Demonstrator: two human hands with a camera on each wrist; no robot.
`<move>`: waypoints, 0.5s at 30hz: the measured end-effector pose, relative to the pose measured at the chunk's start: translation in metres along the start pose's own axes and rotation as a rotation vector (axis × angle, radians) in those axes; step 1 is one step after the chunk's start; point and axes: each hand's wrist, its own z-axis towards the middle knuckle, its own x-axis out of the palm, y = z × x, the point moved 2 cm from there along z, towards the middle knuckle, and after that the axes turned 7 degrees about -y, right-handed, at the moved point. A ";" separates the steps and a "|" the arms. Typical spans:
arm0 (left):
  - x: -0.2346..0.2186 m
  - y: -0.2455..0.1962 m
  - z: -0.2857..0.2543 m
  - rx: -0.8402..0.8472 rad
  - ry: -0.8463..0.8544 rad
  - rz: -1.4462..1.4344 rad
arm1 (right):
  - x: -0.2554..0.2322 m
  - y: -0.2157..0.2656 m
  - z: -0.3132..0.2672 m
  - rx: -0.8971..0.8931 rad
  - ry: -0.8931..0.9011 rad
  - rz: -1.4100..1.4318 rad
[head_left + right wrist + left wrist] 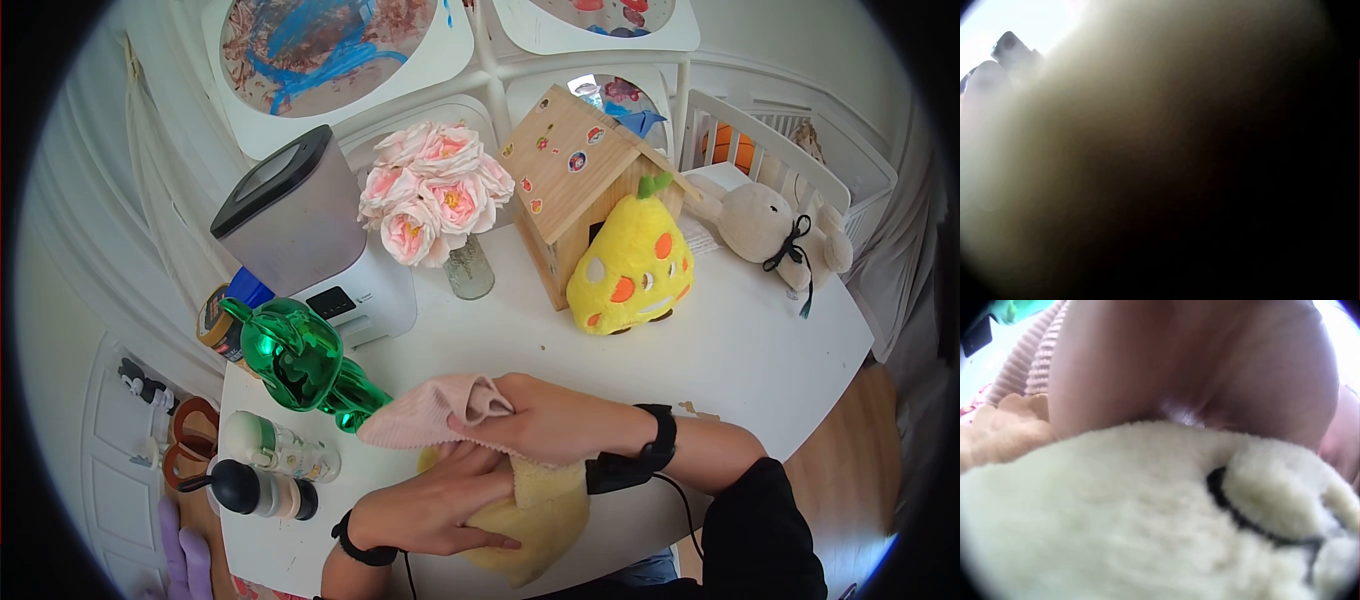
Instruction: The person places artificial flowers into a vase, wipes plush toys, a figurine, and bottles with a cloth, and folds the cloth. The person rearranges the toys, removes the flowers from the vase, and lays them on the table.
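A pale yellow plush toy (550,530) lies at the near edge of the table, below both hands. My left hand (430,505) grips it from the left, the thumb along its front. With thumb and fingers my right hand (555,415) pinches a pink ribbed cloth (425,412), folded over at the top and spread above the toy. In the left wrist view the plush toy (1097,512) fills the lower part, with a dark curved line on its fur. A tan scalloped piece (1010,428) shows beside the cloth (1041,359). The right wrist view is mostly dark blur.
A shiny green figure (295,355) and two bottles, one clear (290,450), one black-topped (265,490), stand at the left. Behind are a grey-white appliance (310,230), a flower vase (470,270), a wooden house (560,170), a yellow pear plush (635,270) and a bunny plush (760,225).
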 end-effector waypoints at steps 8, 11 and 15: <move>-0.042 0.011 -0.010 -0.197 -0.328 -0.100 | -0.038 0.022 -0.036 -0.623 -0.648 0.204; -0.034 0.023 -0.017 -0.413 -0.510 -0.339 | -0.009 0.055 -0.055 -0.906 -0.409 -0.630; -0.024 0.037 -0.032 -0.254 -0.410 -0.175 | 0.050 0.017 -0.031 -0.734 -0.266 -0.854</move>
